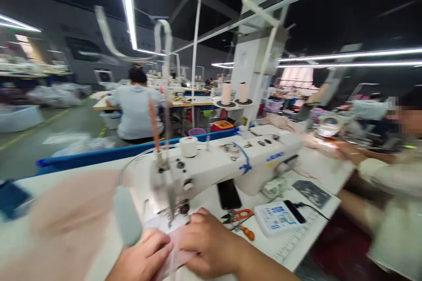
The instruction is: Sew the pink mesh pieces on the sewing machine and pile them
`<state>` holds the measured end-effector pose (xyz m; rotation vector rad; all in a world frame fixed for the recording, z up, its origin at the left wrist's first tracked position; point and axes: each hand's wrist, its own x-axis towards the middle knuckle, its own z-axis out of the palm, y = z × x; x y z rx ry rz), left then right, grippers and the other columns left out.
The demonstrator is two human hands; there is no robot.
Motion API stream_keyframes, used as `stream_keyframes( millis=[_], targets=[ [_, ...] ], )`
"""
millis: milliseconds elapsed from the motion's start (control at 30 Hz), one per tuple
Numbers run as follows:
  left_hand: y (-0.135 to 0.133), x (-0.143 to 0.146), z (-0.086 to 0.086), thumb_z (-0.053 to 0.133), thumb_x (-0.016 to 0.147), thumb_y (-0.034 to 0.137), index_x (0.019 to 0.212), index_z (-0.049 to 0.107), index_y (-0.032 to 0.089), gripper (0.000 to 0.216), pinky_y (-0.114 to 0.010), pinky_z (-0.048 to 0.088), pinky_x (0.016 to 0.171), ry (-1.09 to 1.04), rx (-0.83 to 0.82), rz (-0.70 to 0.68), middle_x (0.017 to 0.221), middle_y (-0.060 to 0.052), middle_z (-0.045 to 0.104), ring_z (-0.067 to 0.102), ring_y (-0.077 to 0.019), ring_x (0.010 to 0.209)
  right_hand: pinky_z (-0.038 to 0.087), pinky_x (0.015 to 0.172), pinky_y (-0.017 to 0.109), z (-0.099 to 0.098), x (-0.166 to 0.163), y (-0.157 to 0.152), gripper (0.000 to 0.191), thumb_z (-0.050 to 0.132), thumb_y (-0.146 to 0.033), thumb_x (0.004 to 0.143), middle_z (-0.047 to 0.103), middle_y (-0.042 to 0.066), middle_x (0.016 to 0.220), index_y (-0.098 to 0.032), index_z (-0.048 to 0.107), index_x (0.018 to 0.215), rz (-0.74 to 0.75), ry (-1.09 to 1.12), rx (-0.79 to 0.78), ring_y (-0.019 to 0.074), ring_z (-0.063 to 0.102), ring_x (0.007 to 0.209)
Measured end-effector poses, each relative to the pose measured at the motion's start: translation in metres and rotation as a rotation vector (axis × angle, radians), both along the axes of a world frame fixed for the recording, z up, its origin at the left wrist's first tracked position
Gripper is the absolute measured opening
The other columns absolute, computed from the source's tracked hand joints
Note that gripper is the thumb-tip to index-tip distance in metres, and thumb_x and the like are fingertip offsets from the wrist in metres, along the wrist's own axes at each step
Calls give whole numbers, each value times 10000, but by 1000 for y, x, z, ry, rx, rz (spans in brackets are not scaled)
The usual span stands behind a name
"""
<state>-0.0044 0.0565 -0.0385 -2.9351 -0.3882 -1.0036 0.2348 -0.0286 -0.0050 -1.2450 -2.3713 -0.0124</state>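
Both of my hands rest on a small piece of pale pink fabric (174,254) just in front of the needle of a white sewing machine (224,164). My left hand (143,259) is curled, its fingers pressing the fabric from the left. My right hand (207,243) lies over the fabric on the right, its fingers bent down onto it. The presser foot (171,217) stands right behind my fingertips.
A heap of pink fabric (66,215) lies blurred at the left. Orange-handled snips (239,217), a black phone (228,194) and a white control box (277,218) lie right of the machine. A co-worker's arms (362,158) reach in at the right; another person (135,105) sits ahead.
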Motion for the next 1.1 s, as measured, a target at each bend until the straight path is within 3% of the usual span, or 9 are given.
stream_keyframes(
  millis=[67, 133, 233, 333, 433, 600, 900, 1100],
  targets=[
    [-22, 3, 19, 515, 933, 129, 1078, 706, 276, 282, -370, 562, 759, 93, -25, 4, 974, -14, 778, 717, -228, 813, 525, 901, 397, 7, 6, -18, 529, 397, -655, 1099, 749, 26, 884, -258, 693, 912, 22, 101, -48, 235, 680, 923],
    [-35, 6, 29, 529, 938, 119, 982, 700, 230, 209, -373, 526, 787, 150, -79, 83, 952, -33, 767, 692, -214, 819, 577, 892, 406, 6, 19, -25, 694, 271, -794, 1059, 765, 76, 1024, -277, 725, 1140, 79, 192, -123, 267, 707, 993],
    [-42, 7, 28, 585, 944, 173, 950, 699, 206, 118, -424, 482, 840, 190, -91, 168, 996, -37, 769, 652, -213, 811, 611, 964, 463, -9, 35, -18, 606, 345, -736, 1069, 773, 123, 1207, -331, 742, 1283, 40, 319, -157, 333, 731, 1139],
    [-47, 4, 23, 603, 976, 203, 997, 709, 200, 108, -444, 451, 868, 228, -59, 206, 1003, -49, 765, 634, -220, 831, 635, 951, 448, -22, 31, -10, 431, 497, -573, 1089, 796, 100, 1250, -324, 726, 1355, 63, 233, -49, 336, 749, 1165],
    [-50, 4, 23, 596, 1002, 205, 980, 703, 196, 110, -439, 439, 867, 223, -32, 213, 984, -45, 753, 621, -219, 830, 657, 882, 418, -25, 18, -5, 339, 632, -435, 1041, 826, 55, 1217, -285, 731, 1329, 108, 57, 108, 312, 791, 1061],
    [-53, 5, 27, 613, 999, 209, 939, 685, 192, 96, -434, 429, 867, 251, -20, 212, 959, -40, 722, 604, -207, 796, 647, 834, 414, -19, 10, -5, 228, 611, -355, 1042, 845, 23, 1150, -254, 753, 1189, 129, -41, 256, 280, 811, 948],
    [-55, 6, 25, 558, 1018, 201, 967, 681, 190, 134, -435, 434, 861, 263, -21, 221, 921, -37, 713, 613, -207, 793, 614, 782, 409, -17, 8, -5, 224, 571, -336, 1052, 850, 19, 1095, -238, 742, 1160, 125, -36, 301, 256, 799, 883],
    [-51, 6, 24, 548, 1040, 197, 999, 668, 172, 129, -436, 466, 868, 252, 54, 242, 967, -49, 717, 627, -207, 836, 629, 755, 376, -27, 10, -4, 256, 561, -305, 1049, 843, 46, 1100, -226, 747, 1206, 60, -23, 269, 262, 782, 896]
  ],
)
